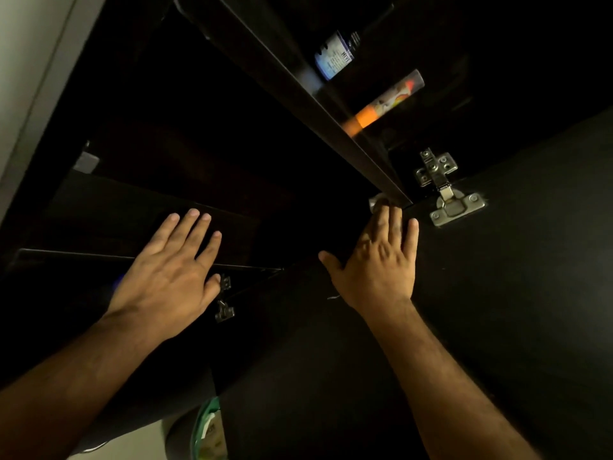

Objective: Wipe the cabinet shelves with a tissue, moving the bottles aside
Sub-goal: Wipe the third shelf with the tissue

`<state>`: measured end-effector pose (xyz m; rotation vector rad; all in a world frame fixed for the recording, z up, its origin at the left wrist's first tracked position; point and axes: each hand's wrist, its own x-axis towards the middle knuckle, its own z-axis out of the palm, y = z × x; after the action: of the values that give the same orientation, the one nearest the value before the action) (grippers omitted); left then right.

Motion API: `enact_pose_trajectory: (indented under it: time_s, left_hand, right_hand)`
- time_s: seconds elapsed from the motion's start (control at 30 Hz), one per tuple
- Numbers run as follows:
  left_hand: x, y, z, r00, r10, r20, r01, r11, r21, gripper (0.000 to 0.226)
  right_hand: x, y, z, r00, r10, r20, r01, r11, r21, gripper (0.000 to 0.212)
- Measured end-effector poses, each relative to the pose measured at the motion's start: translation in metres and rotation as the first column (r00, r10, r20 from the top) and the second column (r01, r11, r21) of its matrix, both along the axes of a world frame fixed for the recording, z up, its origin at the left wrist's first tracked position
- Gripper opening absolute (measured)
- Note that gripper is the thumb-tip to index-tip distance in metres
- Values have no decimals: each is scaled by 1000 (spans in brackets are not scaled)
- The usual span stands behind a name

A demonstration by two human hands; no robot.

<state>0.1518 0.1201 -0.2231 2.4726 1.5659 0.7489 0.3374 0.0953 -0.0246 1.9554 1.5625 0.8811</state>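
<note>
Both our hands are up at the dark cabinet — left hand flat, fingers spread, holding nothing; right hand pressing a pale tissue under straight fingers at the shelf's right corner. The bottles stand above, clear of the wipe.

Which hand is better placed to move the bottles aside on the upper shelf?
Probably the right hand: it is raised near the shelf edge, below the blue-labelled bottle and orange tube. The left hand is lower.
</note>
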Motion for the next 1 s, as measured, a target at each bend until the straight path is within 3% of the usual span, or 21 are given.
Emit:
enact_pose_trajectory:
  time_s: [0.2, 0.33, 0.5, 0.77, 0.87, 1.0]
  left_hand:
    - [0, -1, 2, 1000, 8, -3, -8, 1000, -8, 68]
    - [-1, 0, 2, 1000, 3, -25, -3, 1000, -8, 69]
    - [-1, -1, 2, 999, 8, -33, -8, 1000, -7, 69]
    - [0, 0, 2, 999, 6, -46, -6, 1000, -3, 68]
    - [0, 0, 3, 999, 3, -50, -4, 1000, -8, 68]
    - [-1, 0, 2, 998, 1, -69, -1, 1000, -12, 68]
  right_hand:
    - [4, 6, -12, 1000, 15, -28, -15, 1000, -14, 102]
    - [5, 3, -38, 1000, 15, -13, -17, 987, -158, 102]
    - [2, 3, -76, 1000, -3, -25, -6, 943, -333, 84]
    - [2, 21, -113, 996, 31, 79, 20, 821, -570, 67]
    - [2, 25, -107, 990, 42, 133, 45, 809, -587, 67]
    - [0, 37, -77, 989, 29, 144, 36, 902, -430, 75]
